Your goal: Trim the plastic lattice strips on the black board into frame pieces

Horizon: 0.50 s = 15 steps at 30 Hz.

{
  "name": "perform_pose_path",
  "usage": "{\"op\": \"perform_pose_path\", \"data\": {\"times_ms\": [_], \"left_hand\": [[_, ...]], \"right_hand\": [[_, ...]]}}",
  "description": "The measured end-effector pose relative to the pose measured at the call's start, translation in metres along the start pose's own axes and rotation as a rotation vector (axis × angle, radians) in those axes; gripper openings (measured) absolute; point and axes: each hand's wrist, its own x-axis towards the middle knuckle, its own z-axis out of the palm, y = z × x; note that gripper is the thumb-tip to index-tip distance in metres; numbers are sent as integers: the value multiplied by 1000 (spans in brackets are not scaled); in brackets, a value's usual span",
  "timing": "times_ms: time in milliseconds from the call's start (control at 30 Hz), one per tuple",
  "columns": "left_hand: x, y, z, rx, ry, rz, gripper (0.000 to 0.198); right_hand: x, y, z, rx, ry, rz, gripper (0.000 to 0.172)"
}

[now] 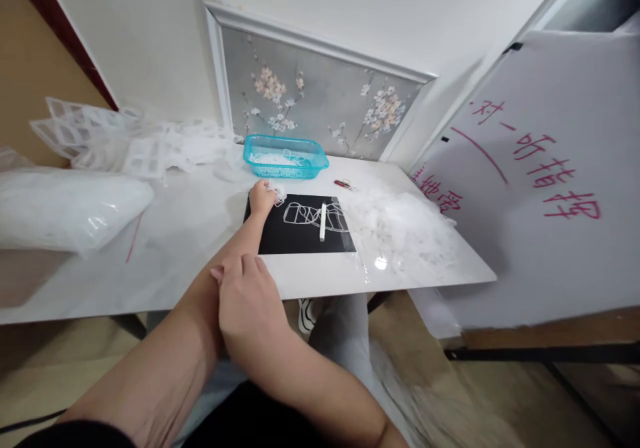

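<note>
My left hand [262,198] reaches out to the far left corner of a black mat [299,235] on the white table [200,235]. Its fingers are curled round a small clear plastic piece [279,195]. My right hand [245,298] rests on my left forearm near the table's front edge, fingers lying flat and holding nothing. On the mat lie several clear plastic pieces [310,216] and a white stick-like tool [323,222].
A turquoise basket [285,157] with clear pieces stands behind the mat. A heap of clear plastic scraps [400,225] lies to the right, stacked clear trays [125,141] and a plastic bag [65,208] to the left. A small red object [344,184] lies near the basket. A white board with red writing [540,181] leans at right.
</note>
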Motion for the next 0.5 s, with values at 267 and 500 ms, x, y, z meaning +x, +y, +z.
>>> {"op": "perform_pose_path", "data": {"times_ms": [267, 500], "left_hand": [[1, 0, -3, 3, 32, -11, 34], [-2, 6, -5, 57, 53, 6, 33]], "right_hand": [[-1, 15, -2, 114, 54, 115, 24], [18, 27, -9, 124, 67, 11, 24]]}}
